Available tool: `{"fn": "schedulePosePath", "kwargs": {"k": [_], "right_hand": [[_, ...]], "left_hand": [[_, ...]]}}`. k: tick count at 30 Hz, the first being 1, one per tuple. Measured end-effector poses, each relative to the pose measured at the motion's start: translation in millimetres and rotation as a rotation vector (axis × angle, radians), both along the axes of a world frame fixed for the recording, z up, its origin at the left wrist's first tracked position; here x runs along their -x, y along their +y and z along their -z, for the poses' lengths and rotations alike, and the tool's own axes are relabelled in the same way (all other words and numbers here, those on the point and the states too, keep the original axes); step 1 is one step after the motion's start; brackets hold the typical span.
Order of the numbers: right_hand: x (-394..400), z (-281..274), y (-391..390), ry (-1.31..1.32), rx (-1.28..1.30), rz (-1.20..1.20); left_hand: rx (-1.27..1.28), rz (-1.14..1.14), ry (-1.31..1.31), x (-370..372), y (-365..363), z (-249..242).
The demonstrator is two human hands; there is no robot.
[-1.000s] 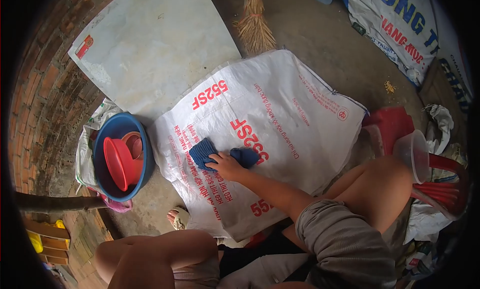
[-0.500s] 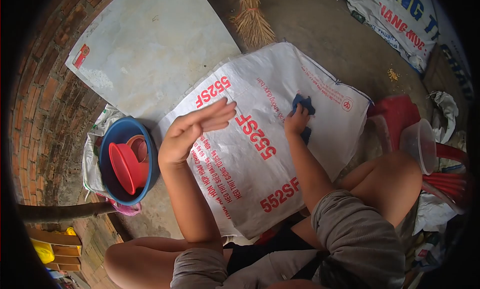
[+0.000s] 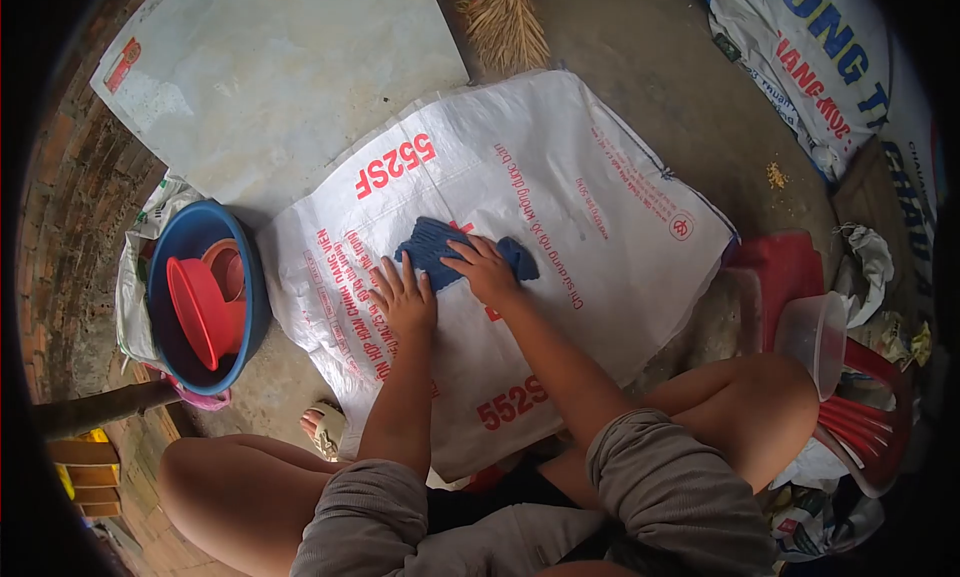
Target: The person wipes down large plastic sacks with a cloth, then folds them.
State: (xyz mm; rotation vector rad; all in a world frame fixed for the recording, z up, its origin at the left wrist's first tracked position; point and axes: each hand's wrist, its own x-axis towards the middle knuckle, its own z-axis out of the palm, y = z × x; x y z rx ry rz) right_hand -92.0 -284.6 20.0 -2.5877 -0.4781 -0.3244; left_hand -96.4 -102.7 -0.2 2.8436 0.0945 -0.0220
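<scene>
A large white woven sack [image 3: 620, 267] with red print is spread flat in front of me. On its middle lies a crumpled dark blue cloth [image 3: 425, 239]. My right hand [image 3: 487, 273] presses down on the cloth, its fingers curved over the fabric, and part of the cloth shows on either side of it. Just left of it, my left hand [image 3: 404, 302] rests flat on the sack with fingers spread. Its fingertips are close to the cloth's lower left edge, and it holds nothing.
On the left, a blue basin [image 3: 208, 377] holds red containers. A pale flat board [image 3: 270, 87] lies behind the sack, with a straw broom [image 3: 505, 27] beside it. At right are a clear plastic tub [image 3: 815, 342], a red chair [image 3: 870, 377] and a printed sack [image 3: 800, 67].
My right hand has slid left across the sack with the blue cloth. The raised left hand has come down onto the sack. The whole view has shifted slightly.
</scene>
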Motion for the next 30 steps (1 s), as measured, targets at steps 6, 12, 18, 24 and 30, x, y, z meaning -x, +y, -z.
{"fn": "schedulePosePath", "kwargs": {"k": [6,12,18,24,30], "right_hand": [[-33.2,12.7,-138.9,0.12,0.27,0.458],[-114.0,39.3,-216.8,0.026,-0.466,0.91],[-151.2,-26.4,-29.3,-0.261,-0.509,0.391],[-170.3,3.2,-44.7,0.174,-0.052,0.304],[-199.6,33.2,-178.2,0.231,0.218,0.546]], "left_hand": [[-0.021,-0.022,-0.039,-3.2,-2.1,-4.7],[-0.04,-0.043,-0.034,-7.0,-6.4,-4.4],[-0.06,-0.069,0.006,-8.5,-8.2,-4.3],[-0.087,-0.057,0.007,-9.4,-8.4,-1.2],[-0.096,-0.073,0.024,-9.7,-10.0,-4.5]]}}
